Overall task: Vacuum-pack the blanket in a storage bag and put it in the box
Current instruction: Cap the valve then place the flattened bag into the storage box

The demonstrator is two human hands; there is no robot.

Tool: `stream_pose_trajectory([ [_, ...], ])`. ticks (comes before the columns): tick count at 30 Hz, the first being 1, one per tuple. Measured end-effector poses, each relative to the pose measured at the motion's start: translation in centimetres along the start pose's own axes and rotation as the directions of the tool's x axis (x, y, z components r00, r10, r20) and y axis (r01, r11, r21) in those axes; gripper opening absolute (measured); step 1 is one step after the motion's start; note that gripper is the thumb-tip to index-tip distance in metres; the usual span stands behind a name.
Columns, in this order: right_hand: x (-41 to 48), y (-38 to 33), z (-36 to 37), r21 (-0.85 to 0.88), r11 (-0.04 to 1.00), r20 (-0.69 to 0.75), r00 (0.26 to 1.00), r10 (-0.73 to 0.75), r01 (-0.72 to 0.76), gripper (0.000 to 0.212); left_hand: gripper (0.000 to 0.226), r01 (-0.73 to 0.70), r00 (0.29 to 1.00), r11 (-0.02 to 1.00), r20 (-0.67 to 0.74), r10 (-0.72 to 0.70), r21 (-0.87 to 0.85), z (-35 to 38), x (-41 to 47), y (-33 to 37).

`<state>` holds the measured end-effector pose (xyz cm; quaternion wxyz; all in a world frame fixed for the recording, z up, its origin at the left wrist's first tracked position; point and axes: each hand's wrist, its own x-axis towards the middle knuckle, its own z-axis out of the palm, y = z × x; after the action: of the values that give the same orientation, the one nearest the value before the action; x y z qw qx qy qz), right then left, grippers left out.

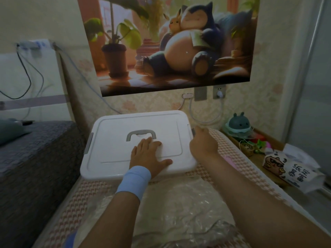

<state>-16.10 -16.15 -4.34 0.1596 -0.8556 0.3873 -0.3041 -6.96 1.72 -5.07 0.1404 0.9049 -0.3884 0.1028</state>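
A: What lies nearest to the person?

B: The clear storage bag. It is wrinkled and shiny, with the pale blanket inside it. It lies on a checked cover, under both forearms, in front of the box and outside it.

A: And the hands?

B: The left hand, which has a light blue wristband, lies flat on the lid of the white box. Its fingers are straight and spread and hold nothing. The fingertips reach just below the grey handle in the middle of the lid.

A: Is the right hand the same?

B: No. The right hand is at the right edge of the lid, with its fingertips at the grey right clip. Its back is turned to the camera, so I cannot tell whether the fingers hold the clip or only touch it.

A: Is the box closed?

B: The lid lies on it. On the opposite side there is a left clip.

A: What is around and behind?

B: On the left there is a dark patterned cover. On the right there is a tissue pack, and further away a small teal plush toy. On the wall behind the box are sockets, one of them with a plug in it, and above them a large cartoon poster.
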Motion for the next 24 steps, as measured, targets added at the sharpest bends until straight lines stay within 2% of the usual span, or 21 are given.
stream_pose_trajectory([
  [2, -0.5, -1.2, -0.5, -0.095, 0.976, -0.092, 0.974, -0.206, 0.197, 0.050, 0.070, -0.009, 1.000, 0.999, 0.027, 0.008, 0.032, 0.1, 0.1, 0.0],
  [4, -1.5, -2.4, -0.3, -0.076, 0.910, 0.070, 0.912, -0.404, 0.409, 0.062, 0.061, -0.042, 0.998, 0.997, 0.050, 0.039, 0.061, 0.0, 0.3, -0.1],
  [6, -2.9, -3.0, 0.8, -0.046, 0.843, 0.303, 0.812, -0.499, 0.535, 0.072, 0.058, -0.083, 0.995, 0.995, 0.063, 0.079, 0.057, -0.4, 0.5, -0.7],
  [7, -3.5, -2.9, 1.4, -0.069, 0.813, 0.361, 0.774, -0.520, 0.578, 0.076, 0.058, -0.096, 0.993, 0.994, 0.069, 0.091, 0.060, -0.8, 0.5, -1.2],
  [9, -3.9, -2.5, 1.8, -0.132, 0.776, 0.396, 0.750, -0.529, 0.617, 0.081, 0.053, -0.067, 0.997, 0.989, 0.039, 0.063, 0.128, -1.5, 0.1, -2.4],
  [12, -3.5, -2.2, 1.3, -0.170, 0.767, 0.449, 0.742, -0.498, 0.618, 0.095, 0.068, 0.184, 0.983, 0.954, -0.026, -0.183, 0.238, -2.3, -1.2, -4.4],
  [14, -3.4, -2.4, 0.7, -0.223, 0.745, 0.478, 0.736, -0.478, 0.629, 0.106, 0.080, 0.312, 0.946, 0.923, 0.020, -0.325, 0.226, -2.4, -1.8, -5.4],
  [15, -3.5, -2.6, 0.5, -0.261, 0.722, 0.482, 0.735, -0.477, 0.640, 0.110, 0.081, 0.331, 0.936, 0.921, 0.048, -0.347, 0.206, -2.3, -2.0, -5.6],
  [18, -4.7, -4.4, 0.4, -0.301, 0.663, 0.465, 0.713, -0.525, 0.685, 0.109, 0.079, 0.296, 0.947, 0.939, 0.077, -0.312, 0.173, -2.1, -2.5, -5.5],
  [21, -6.2, -6.3, 0.9, -0.201, 0.674, 0.480, 0.671, -0.565, 0.711, 0.105, 0.071, 0.163, 0.976, 0.962, 0.108, -0.190, 0.217, -1.9, -2.8, -3.8],
  [24, -6.8, -6.0, 1.8, -0.232, 0.684, 0.477, 0.694, -0.540, 0.692, 0.104, 0.057, 0.047, 0.989, 0.970, 0.125, -0.079, 0.239, -2.4, -2.6, -3.4],
])
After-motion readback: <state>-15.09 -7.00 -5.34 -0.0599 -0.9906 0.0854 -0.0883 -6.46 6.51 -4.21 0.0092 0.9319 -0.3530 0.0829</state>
